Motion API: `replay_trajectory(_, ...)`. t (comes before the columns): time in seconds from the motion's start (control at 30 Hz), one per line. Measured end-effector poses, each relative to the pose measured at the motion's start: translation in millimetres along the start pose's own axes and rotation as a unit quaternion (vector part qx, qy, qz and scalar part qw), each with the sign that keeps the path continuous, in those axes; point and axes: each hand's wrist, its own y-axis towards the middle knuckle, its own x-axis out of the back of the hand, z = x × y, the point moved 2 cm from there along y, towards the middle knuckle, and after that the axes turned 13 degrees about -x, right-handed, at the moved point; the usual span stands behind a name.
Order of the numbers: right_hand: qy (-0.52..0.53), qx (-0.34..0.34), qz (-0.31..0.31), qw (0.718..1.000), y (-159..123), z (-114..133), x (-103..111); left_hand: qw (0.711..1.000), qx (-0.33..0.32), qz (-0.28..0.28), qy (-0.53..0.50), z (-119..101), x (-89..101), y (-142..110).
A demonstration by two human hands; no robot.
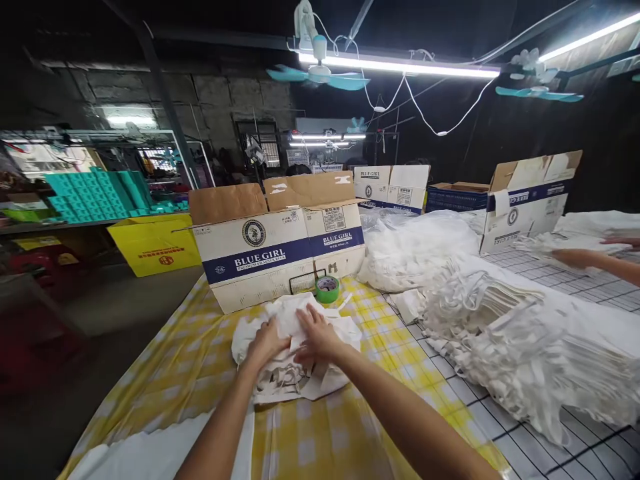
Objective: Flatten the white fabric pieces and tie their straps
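Note:
A bundle of white cloth (pixel 295 313) lies bunched on a yellow checked tablecloth (pixel 320 433), with loops of narrow white strap showing along its near side. My left hand (pixel 269 343) rests on the left part of the bundle, thumb apart from the other fingers. On its right part, my right hand (pixel 317 333) lies with spread fingers, palm down. Both hands touch the cloth, and what is under the palms is hidden. Just behind the bundle sits a roll of green tape (pixel 327 289), beside a white Blue Girl carton (pixel 270 257) with its flaps up.
Stacked white strapped pieces (pixel 540 353) and a plastic-wrapped white pile (pixel 420 243) occupy the right side. Another open carton (pixel 530 203) stands behind them. A co-worker's hands (pixel 575 257) touch white cloth at far right. A yellow box (pixel 155 243) is beyond the table's left edge.

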Motion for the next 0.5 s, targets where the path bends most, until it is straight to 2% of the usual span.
replay_trajectory(0.07, -0.058, -0.021, 0.026, 0.998, 7, -1, -21, 1.0, 0.005, 0.001, 0.022, -9, -5.2, 5)
replay_trajectory(0.13, -0.056, -0.033, 0.006, 0.998, 8, -7, -27, 1.0, 0.004, -0.009, 0.023, -21, -9.0, 7)
replay_trajectory(0.23, -0.041, -0.041, -0.008, 0.998, 2, -19, -21, 1.0, -0.006, -0.023, -0.004, -46, -13.7, 5)
replay_trajectory(0.37, -0.024, -0.06, -0.033, 0.997, -9, -34, -9, 0.995, -0.027, -0.039, -0.083, -75, -19.2, -12)
replay_trajectory(0.43, -0.011, -0.057, -0.046, 0.997, -12, -37, -6, 0.989, -0.045, -0.044, -0.135, -78, -20.1, -24)
replay_trajectory(0.5, 0.003, -0.038, -0.049, 0.998, -14, -35, -6, 0.978, -0.062, -0.038, -0.195, -71, -19.5, -35)
